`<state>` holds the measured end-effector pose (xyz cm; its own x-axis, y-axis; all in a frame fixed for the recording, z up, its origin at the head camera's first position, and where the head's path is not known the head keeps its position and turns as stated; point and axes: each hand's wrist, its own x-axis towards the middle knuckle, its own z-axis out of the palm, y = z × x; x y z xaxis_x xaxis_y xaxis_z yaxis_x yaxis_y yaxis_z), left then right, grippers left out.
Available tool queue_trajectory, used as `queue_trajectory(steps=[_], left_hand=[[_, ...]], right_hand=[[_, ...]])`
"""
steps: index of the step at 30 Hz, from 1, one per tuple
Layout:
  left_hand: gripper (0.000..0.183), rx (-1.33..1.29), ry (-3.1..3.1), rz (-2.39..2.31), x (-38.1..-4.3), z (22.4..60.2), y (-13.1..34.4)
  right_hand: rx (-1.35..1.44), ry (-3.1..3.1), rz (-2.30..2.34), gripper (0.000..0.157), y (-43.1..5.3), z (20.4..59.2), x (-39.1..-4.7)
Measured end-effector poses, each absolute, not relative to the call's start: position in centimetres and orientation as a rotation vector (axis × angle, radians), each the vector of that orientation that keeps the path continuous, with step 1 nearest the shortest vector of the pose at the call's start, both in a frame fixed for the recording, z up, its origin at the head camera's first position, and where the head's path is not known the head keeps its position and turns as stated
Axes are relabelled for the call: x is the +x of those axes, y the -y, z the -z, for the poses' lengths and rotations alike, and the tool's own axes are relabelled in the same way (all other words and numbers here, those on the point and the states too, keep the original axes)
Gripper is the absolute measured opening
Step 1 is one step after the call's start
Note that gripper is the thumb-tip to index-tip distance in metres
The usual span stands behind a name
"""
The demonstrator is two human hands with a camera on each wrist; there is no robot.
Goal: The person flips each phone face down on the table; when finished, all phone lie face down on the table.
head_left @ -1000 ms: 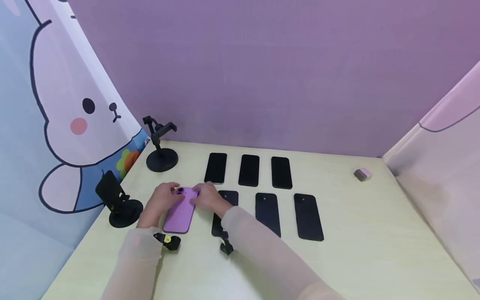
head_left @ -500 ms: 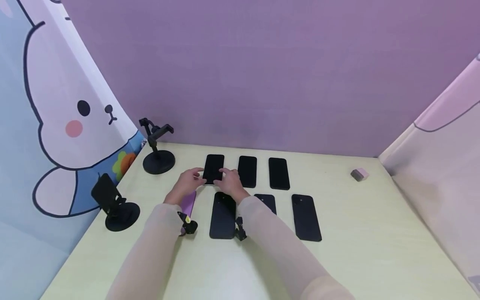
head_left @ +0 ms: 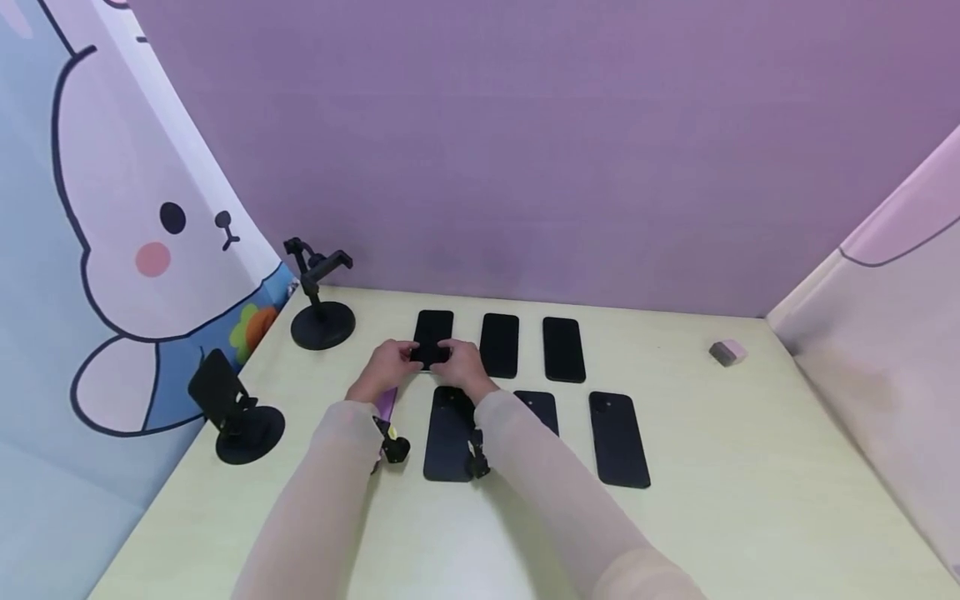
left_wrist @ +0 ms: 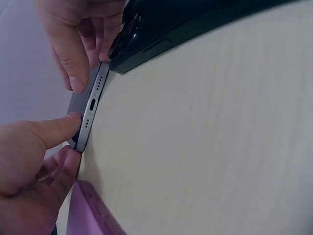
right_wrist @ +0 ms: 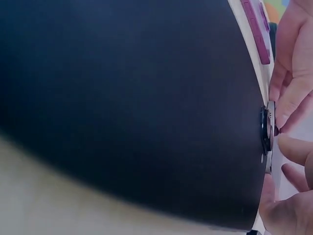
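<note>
A black-screened smartphone [head_left: 433,327] lies at the back left of the table, screen up. My left hand [head_left: 386,367] holds its lower left corner, thumb over the screen and fingers along the side. At the opposite lower corner, my right hand [head_left: 461,367] grips the other side. The left wrist view shows the phone's silver bottom edge [left_wrist: 92,105], with its charging port, between the hands. A purple phone [head_left: 387,404] sits mostly under my left wrist. Just in front of the held phone is a dark phone [head_left: 446,437], back up, which fills much of the right wrist view.
Two more black-screened phones [head_left: 498,344] [head_left: 564,348] continue the back row. Two dark phones, one partly under my right sleeve [head_left: 542,408] and one farther right [head_left: 618,439], lie in front. Black phone stands [head_left: 322,325] [head_left: 251,433] are at left, a small block [head_left: 727,352] at right.
Both hands have left the purple phone, moving back and right to the black-screened phone. Over the last half second they have closed in on its lower corners.
</note>
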<state>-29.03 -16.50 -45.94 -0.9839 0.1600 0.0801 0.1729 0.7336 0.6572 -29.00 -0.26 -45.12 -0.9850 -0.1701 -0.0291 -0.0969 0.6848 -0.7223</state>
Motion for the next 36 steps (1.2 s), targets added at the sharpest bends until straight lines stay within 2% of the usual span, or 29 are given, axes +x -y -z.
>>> queue_trajectory(steps=[12,27,36], left_hand=[[0.040,-0.208,2.940,1.128,-28.8,45.6,16.4],[0.037,-0.227,2.866,1.325,-28.7,45.8,16.1],[0.036,-0.219,2.703,1.575,-28.6,45.8,15.2]], right_hand=[[-0.035,-2.719,1.357,0.042,0.9,45.2,-29.0],[-0.128,-2.569,1.648,0.040,-0.3,43.9,-29.5],[-0.100,-2.300,2.013,0.036,-0.2,43.9,-29.2]])
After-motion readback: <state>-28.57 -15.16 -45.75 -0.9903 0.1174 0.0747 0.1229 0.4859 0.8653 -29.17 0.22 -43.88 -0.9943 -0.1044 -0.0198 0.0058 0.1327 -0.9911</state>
